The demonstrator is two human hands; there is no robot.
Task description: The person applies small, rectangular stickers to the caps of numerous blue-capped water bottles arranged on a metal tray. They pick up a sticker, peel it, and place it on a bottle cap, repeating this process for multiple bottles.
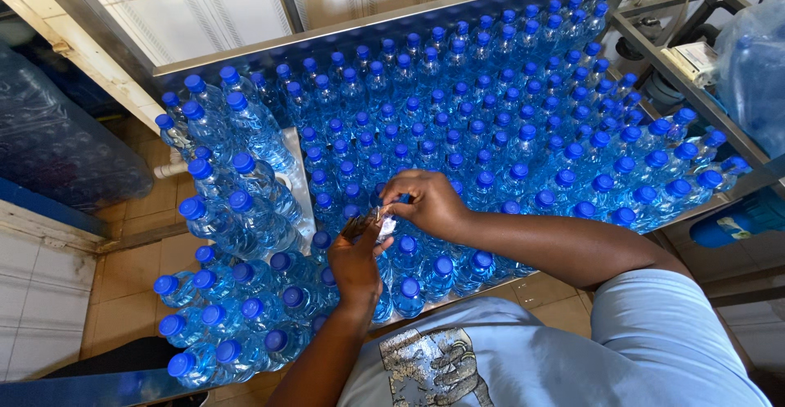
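While hands [384, 227] pinch seal [378, 221], blue-capped bottles [491, 121]

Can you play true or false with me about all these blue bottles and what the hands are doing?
1. The bottles have blue caps. True.
2. The right hand rests flat on the floor. False: it is raised over the bottles, fingers pinched at a small clear wrapper.
3. The left hand is beside the right hand, touching the same small clear wrapper. True.
4. The bottles are lying on a red cloth. False: most stand upright on a shiny metal table.
5. The person wears a light blue shirt. True.
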